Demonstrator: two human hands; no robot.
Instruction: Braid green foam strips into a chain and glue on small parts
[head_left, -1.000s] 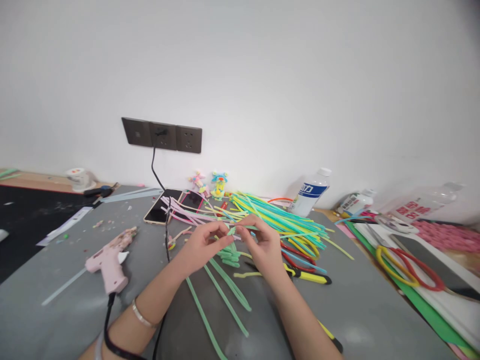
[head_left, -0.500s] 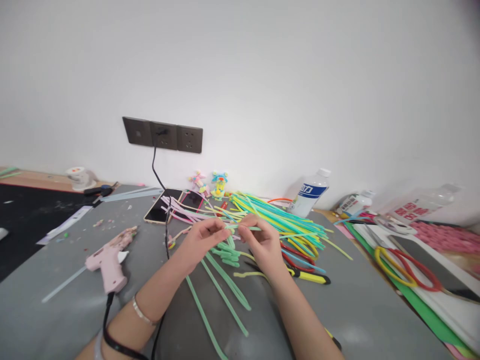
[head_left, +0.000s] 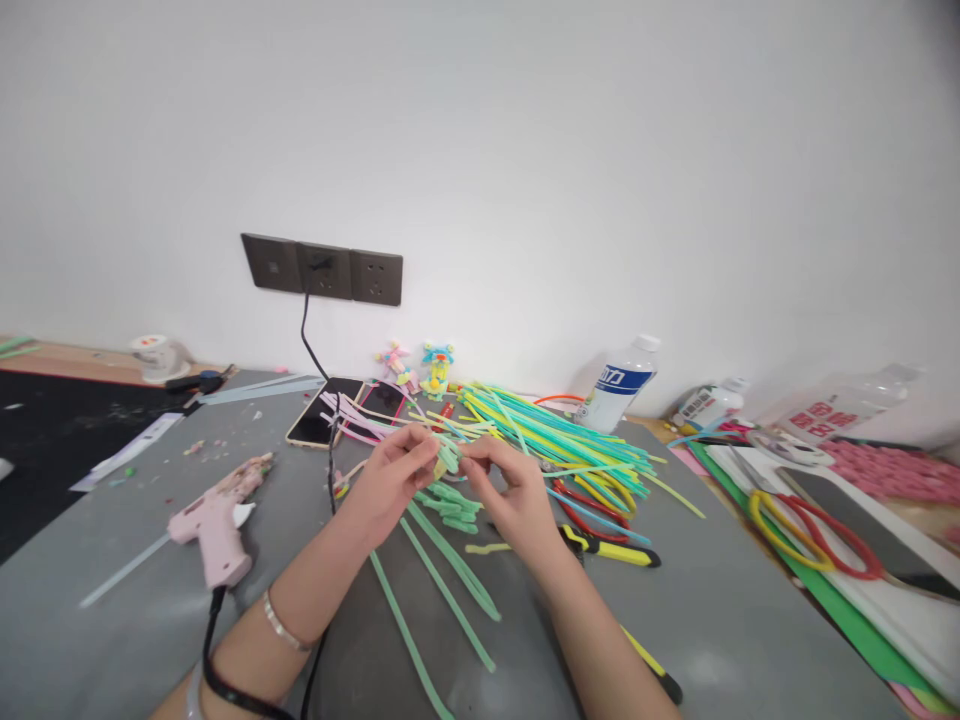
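Observation:
Between my fingertips is a small bent piece of light green pipe cleaner [head_left: 448, 456]. My left hand [head_left: 397, 475] pinches its left side. On its right side, the thumb and index finger of my right hand [head_left: 510, 490] close on it. Just below lie several short folded green pipe cleaners [head_left: 452, 508], with long green pipe cleaners [head_left: 431, 600] stretching toward me on the grey table [head_left: 300, 540]. Behind my right hand spreads a heap of yellow and turquoise pipe cleaners [head_left: 570, 435]. Pink pipe cleaners [head_left: 360, 420] lie behind my left hand.
A pink glue gun [head_left: 217, 525] lies at left, its black cord near my left forearm. Yellow-black pliers [head_left: 619, 550] rest right of my right hand. Scissors [head_left: 817, 540] lie on papers at right. A bottle [head_left: 616, 385], a phone [head_left: 319, 412] and two small figures [head_left: 437, 370] stand or lie behind.
The green piece between my fingers was stretched out to the right; now it is bent into a compact shape. My right hand has shifted slightly left and down.

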